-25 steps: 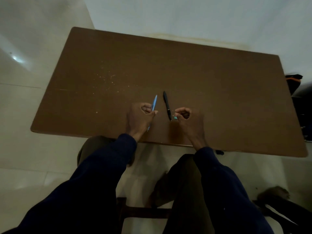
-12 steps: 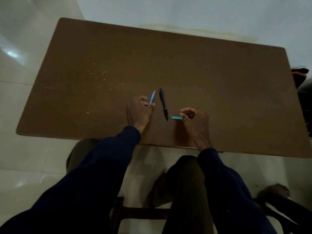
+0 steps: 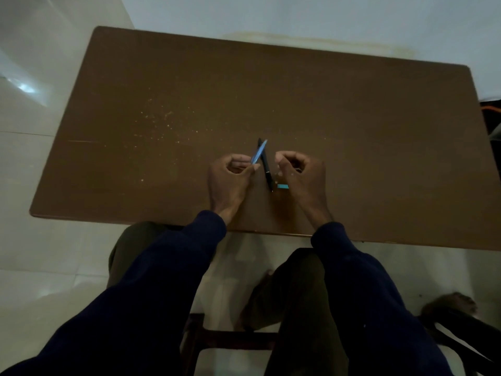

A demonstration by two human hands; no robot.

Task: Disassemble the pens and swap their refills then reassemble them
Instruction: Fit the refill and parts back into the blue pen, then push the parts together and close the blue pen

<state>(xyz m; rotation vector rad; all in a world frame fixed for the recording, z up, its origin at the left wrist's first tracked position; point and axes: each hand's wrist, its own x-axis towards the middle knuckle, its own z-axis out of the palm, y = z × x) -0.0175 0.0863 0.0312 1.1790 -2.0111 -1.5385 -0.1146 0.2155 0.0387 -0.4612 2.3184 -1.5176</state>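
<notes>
We look down on a brown bench (image 3: 352, 118) with both hands working near its front edge, close together but apart. The left hand (image 3: 230, 183) has its fingers curled round the lower part of the blue pen (image 3: 259, 154), pinching it between thumb and fingers. The pen slants up and away to the right, out of the fist. Its far end crosses the far end of the black pen (image 3: 267, 169) in our view, and we cannot tell whether the two touch there. The black pen lies flat on the bench in the gap between the hands, running from far to near and leaning slightly right, with its tip nearest us. Just right of that tip a short blue piece (image 3: 282, 186) lies on the bench, right at the thumb side of the right hand (image 3: 303, 177). That hand is curled into a loose fist with the knuckles up. A couple of small pale glints show at its fingers, but the light is dim and we cannot tell whether it holds anything. Pale specks (image 3: 162, 123) are scattered on the bench to the left, well apart from the pens. Dark blue sleeves (image 3: 168, 267) cover both forearms, and a pale tiled floor (image 3: 40, 253) lies below.
</notes>
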